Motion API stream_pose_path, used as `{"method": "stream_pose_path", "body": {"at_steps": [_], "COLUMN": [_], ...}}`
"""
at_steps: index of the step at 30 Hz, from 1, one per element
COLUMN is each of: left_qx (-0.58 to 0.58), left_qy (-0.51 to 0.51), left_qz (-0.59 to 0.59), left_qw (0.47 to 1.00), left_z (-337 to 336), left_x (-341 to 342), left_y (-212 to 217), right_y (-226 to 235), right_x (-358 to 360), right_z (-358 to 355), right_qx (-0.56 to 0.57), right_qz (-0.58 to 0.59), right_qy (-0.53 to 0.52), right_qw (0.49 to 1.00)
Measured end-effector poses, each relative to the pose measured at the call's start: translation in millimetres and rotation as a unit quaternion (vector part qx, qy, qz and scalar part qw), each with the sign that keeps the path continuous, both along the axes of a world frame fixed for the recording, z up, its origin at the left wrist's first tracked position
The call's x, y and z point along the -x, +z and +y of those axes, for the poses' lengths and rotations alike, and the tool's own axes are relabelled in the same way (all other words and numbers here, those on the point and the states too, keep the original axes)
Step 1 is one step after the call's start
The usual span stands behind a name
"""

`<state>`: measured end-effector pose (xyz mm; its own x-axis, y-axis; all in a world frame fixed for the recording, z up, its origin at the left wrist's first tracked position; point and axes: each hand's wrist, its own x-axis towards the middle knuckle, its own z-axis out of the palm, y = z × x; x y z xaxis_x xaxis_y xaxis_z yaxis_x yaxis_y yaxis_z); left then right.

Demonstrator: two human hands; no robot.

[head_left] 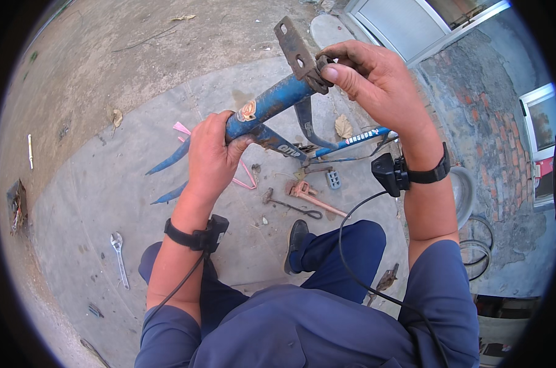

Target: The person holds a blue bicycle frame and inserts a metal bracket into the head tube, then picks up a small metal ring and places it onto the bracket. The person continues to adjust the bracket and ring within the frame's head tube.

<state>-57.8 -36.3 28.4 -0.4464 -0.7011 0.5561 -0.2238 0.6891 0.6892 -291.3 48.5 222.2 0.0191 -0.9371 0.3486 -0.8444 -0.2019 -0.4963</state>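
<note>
A blue bicycle frame (pixel 277 103) is raised in front of me, its thick head tube slanting up to the right. My left hand (pixel 209 153) is wrapped round the lower end of that tube, near a round sticker. Blue fork blades (pixel 167 161) stick out to the left past my wrist. At the tube's upper end sits a rusty flat bracket (pixel 293 44) with holes in it. Beside the bracket, the thumb and fingers of my right hand (pixel 379 80) pinch a dark, rusty nut (pixel 323 62), partly hidden by the fingertips.
On the grey ground sheet (pixel 84 196) below lie a hammer (pixel 290 203), a reddish pipe wrench (pixel 315 197) and a small blue-grey block (pixel 333 179). An adjustable wrench (pixel 119 259) lies at the left. Rings (pixel 476 250) and a round basin (pixel 465 195) are by the brick wall (pixel 496 138).
</note>
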Motion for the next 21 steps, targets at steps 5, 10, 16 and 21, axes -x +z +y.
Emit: {"method": "stream_pose_path", "body": {"at_steps": [5, 10, 16, 21], "left_qx": [0.018, -0.008, 0.021, -0.012], "left_qy": [0.009, 0.004, 0.011, 0.004], "left_qz": [0.005, -0.007, 0.002, -0.012], "left_qw": [1.000, 1.000, 1.000, 1.000], "left_z": [0, 0, -1, 0], "left_x": [1, -1, 2, -1], "left_y": [0, -1, -1, -1], "right_y": [1, -6, -9, -5], "right_x": [-7, -16, -11, 2], "right_z": [1, 1, 2, 1], "right_qx": [0.022, 0.039, 0.048, 0.078], "right_qz": [0.052, 0.035, -0.008, 0.053], "right_qy": [-0.036, -0.088, -0.062, 0.060], "right_qw": [0.998, 0.995, 0.997, 0.994]}}
